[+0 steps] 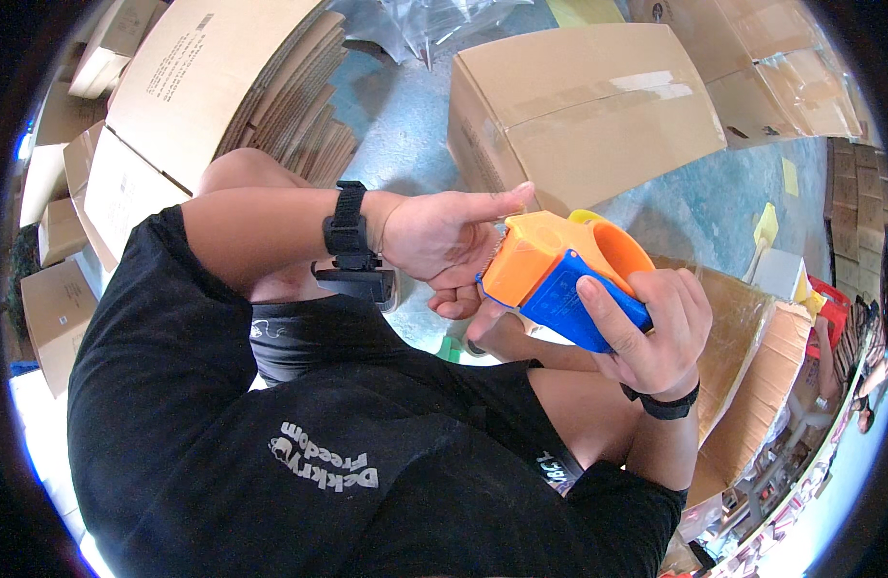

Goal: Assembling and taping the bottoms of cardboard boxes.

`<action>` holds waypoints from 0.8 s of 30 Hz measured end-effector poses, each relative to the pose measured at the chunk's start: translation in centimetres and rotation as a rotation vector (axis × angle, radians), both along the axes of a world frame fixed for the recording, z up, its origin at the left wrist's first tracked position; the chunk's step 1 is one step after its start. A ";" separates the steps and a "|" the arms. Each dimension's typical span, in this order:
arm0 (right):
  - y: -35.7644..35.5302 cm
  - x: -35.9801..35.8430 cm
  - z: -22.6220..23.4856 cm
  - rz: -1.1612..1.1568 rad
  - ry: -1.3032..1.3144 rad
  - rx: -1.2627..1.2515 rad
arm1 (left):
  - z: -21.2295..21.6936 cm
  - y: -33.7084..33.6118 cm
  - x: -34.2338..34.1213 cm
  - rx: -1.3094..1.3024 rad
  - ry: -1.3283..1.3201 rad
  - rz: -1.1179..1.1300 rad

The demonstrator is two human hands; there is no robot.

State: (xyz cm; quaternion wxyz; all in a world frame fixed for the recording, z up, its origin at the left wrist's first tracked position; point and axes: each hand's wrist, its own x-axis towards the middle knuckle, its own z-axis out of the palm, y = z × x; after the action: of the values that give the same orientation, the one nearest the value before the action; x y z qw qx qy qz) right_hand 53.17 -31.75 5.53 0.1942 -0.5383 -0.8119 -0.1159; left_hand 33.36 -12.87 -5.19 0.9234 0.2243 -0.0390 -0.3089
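An orange and blue tape dispenser (550,275) with a toothed cutting edge is in my right hand (666,328), its fingers and thumb wrapped round the blue side. The dispenser is tilted, toothed edge toward the left. Close against that edge is my left hand (439,241), palm up, thumb stretched out and fingers loosely bent. Part of its fingers lies behind the dispenser, and I cannot make out any tape strip there. Just beyond both hands stands a closed cardboard box (598,125) with a strip of tape on its top.
At the left, a large cardboard box (194,87) stands by a stack of flattened cardboard (300,111). Clear plastic (425,29) lies at the far side of the blue floor (396,116). Another box (771,77) stands far right; torn-edged cardboard (743,405) is beside my right arm.
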 end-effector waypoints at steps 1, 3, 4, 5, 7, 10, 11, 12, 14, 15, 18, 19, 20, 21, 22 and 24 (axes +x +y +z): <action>0.0 0.0 0.0 0.000 0.001 0.001 | 0.0 0.1 0.0 0.010 -0.013 -0.003; 0.0 0.1 0.0 0.018 -0.007 0.023 | -0.7 0.0 0.0 -0.016 -0.039 -0.009; 0.0 0.1 0.1 0.017 -0.007 0.023 | -1.0 0.0 0.0 -0.043 -0.067 -0.015; 0.0 0.1 0.2 0.032 -0.008 0.006 | -1.2 0.1 0.0 -0.044 -0.066 -0.015; 0.0 0.0 0.3 0.045 -0.008 -0.010 | -1.2 0.1 0.2 -0.060 -0.088 -0.017; 0.0 -0.2 0.4 0.056 0.005 -0.017 | -0.9 0.2 -0.2 -0.048 0.073 -0.006; 0.0 -0.2 0.4 0.056 0.001 -0.011 | -0.9 0.2 -0.2 -0.048 0.075 -0.006; -0.1 -0.2 0.4 0.054 -0.004 -0.007 | -0.8 0.2 -0.1 -0.047 0.056 -0.007; -0.1 -0.2 0.5 0.054 -0.005 -0.008 | -0.7 0.2 -0.1 -0.047 0.037 -0.009; -0.1 -0.2 0.6 0.056 -0.007 -0.008 | -0.6 0.1 -0.1 -0.081 0.055 -0.003; -0.2 -0.2 0.6 0.058 0.008 -0.017 | -0.9 0.3 0.0 -0.115 0.036 -0.023; -0.2 -0.2 0.6 0.058 0.008 -0.017 | -1.1 0.4 0.0 -0.115 -0.001 -0.048; -0.3 -0.1 0.6 0.048 0.006 -0.011 | -1.2 0.5 0.0 -0.115 -0.001 -0.048; -0.3 0.0 0.6 0.038 0.005 -0.003 | -1.0 0.5 0.0 -0.124 -0.015 -0.063; -0.3 0.0 0.6 0.038 0.006 -0.003 | -0.8 0.5 0.0 -0.134 -0.030 -0.077; -0.3 0.0 0.6 0.043 0.017 0.000 | -1.1 0.5 0.0 -0.155 -0.041 -0.082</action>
State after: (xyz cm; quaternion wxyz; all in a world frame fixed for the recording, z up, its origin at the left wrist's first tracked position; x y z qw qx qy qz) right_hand 53.22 -32.07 6.11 0.2035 -0.5216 -0.8216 -0.1070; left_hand 33.37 -12.40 -6.27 0.9237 0.1565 -0.0909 -0.3378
